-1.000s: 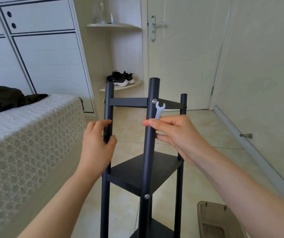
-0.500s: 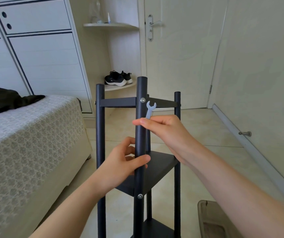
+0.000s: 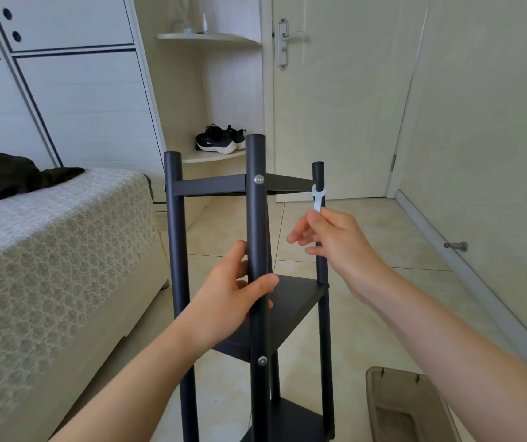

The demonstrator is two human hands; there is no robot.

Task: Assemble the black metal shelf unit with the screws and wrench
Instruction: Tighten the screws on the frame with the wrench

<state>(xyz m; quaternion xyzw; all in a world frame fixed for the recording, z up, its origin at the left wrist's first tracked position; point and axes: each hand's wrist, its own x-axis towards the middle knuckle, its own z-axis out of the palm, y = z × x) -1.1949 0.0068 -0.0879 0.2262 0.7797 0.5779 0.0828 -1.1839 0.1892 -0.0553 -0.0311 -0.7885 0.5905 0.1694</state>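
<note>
The black metal shelf unit [image 3: 211, 188] stands upright on the tiled floor in front of me, with three round posts and triangular shelves. A silver screw [image 3: 259, 179] sits in the near post at the top shelf, and another screw [image 3: 262, 360] lower down. My left hand [image 3: 233, 301] grips the near post just above the middle shelf. My right hand [image 3: 335, 240] pinches a small silver wrench [image 3: 318, 199], whose open jaw points up against the right post at the top shelf's level.
A bed with a patterned cover [image 3: 51, 250] stands close on the left, dark clothing [image 3: 7, 177] on it. A brown bin [image 3: 405, 409] sits at the lower right. Behind are a closed door [image 3: 335, 100], a corner shelf with black shoes [image 3: 220, 140] and a floor doorstop [image 3: 456, 246].
My left hand left the left post and took hold of the near post. My right hand carried the wrench from the near post's top screw rightward to the right post.
</note>
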